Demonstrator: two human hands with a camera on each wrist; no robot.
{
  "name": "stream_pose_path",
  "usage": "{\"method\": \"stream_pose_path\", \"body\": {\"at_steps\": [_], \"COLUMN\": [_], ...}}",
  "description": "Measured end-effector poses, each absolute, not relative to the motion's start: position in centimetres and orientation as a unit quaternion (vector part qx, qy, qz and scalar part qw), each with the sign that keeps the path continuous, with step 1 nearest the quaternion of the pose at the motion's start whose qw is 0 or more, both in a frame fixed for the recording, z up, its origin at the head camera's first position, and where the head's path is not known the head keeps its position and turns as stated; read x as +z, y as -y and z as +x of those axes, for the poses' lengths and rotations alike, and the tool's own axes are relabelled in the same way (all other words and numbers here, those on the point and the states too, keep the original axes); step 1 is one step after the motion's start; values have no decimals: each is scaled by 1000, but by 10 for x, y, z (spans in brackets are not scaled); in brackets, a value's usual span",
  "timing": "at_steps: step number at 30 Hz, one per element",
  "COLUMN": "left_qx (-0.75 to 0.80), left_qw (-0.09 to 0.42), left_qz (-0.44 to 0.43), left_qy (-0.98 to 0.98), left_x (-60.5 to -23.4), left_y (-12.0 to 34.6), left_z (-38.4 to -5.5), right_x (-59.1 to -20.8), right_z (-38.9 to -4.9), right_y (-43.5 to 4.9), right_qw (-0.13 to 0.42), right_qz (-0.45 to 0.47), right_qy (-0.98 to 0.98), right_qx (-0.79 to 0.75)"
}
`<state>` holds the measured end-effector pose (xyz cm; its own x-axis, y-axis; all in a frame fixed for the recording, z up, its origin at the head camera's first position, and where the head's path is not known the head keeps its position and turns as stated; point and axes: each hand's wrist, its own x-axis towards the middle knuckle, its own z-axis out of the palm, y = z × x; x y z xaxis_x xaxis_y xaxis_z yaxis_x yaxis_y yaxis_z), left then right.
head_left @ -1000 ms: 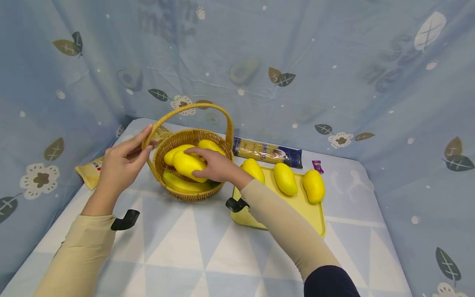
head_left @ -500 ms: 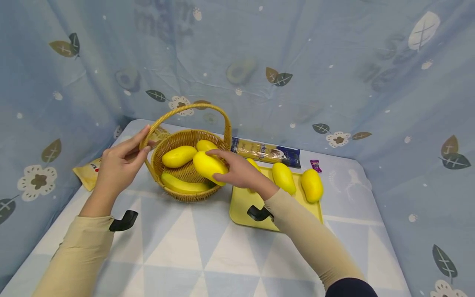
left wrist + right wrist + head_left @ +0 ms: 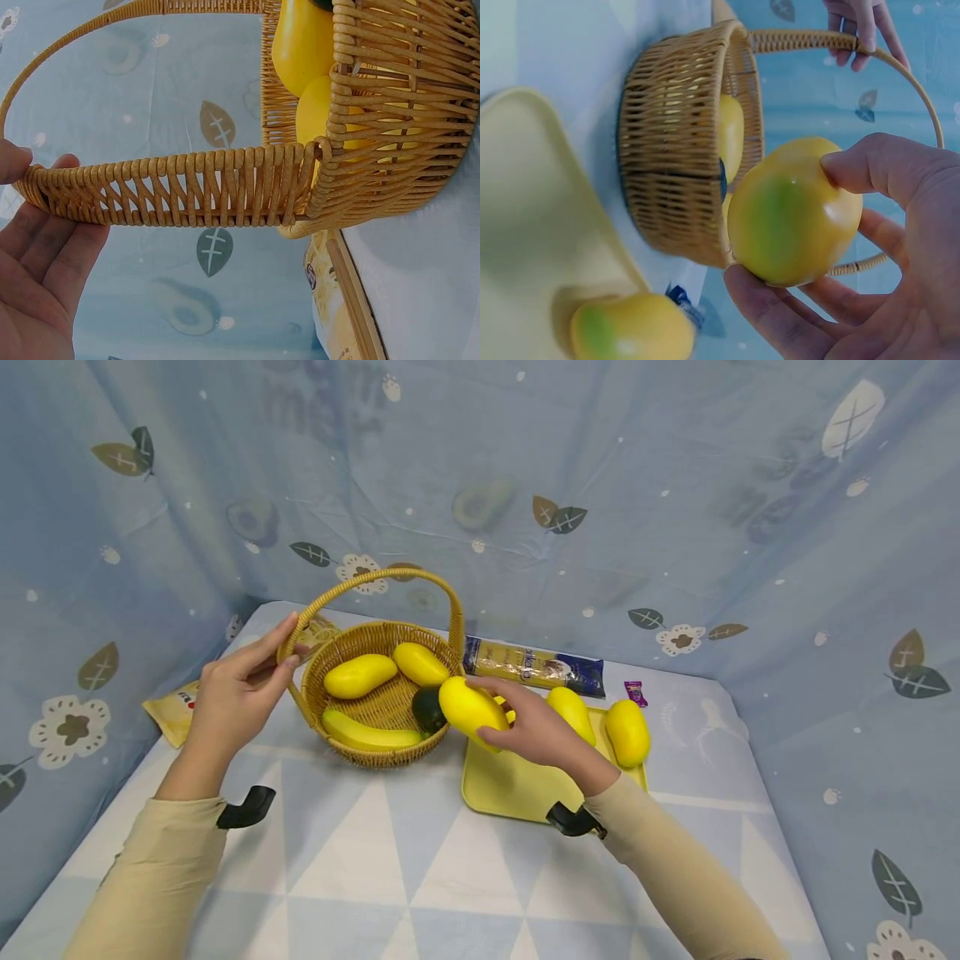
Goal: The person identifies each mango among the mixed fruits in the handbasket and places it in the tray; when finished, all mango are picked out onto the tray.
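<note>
My left hand (image 3: pixel 240 693) pinches one side of the wicker basket's handle (image 3: pixel 172 187) between thumb and fingers. In my right hand (image 3: pixel 536 727) is a yellow mango (image 3: pixel 471 710), gripped at its right end, up by the basket's right rim in the head view. The right wrist view shows a green patch on this mango (image 3: pixel 795 214), with thumb and fingers around it. Inside the wicker basket (image 3: pixel 390 702) lie two mangoes (image 3: pixel 360 677), a banana (image 3: pixel 371 735) and a dark green rounded thing (image 3: pixel 428 708), partly hidden by the held mango.
Right of the basket lies a yellow tray (image 3: pixel 502 785) with mangoes (image 3: pixel 627 732) along its far side, one mostly hidden behind my right hand. A blue-and-gold pasta packet (image 3: pixel 532 666) and a small purple wrapped sweet (image 3: pixel 635 693) lie behind it. A yellow packet (image 3: pixel 174 710) is at left.
My right hand has lifted the mango out of the basket and carried it right to the rim, uncovering the banana and the dark green thing. My left hand has stayed on the handle.
</note>
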<state>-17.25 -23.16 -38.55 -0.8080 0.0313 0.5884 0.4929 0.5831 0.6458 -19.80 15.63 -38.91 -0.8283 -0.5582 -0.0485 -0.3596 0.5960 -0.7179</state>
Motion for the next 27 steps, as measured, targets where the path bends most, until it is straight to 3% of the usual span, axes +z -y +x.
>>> {"method": "stream_pose_path", "body": {"at_steps": [15,27], "left_qx": [-431,-431], "left_qw": [268,263], "left_qz": [-153,-150], "left_qy": [848,850], "left_x": [-385,-384], "left_y": [231,231], "left_z": [-173,-172], "right_x": [-418,-460], "right_z": [-164,-143], "right_y": [-204,-200], "right_qw": [134,151], "right_qz": [-178,-160], "right_qy": [-910,-922], "right_qx": [-351,-318]}}
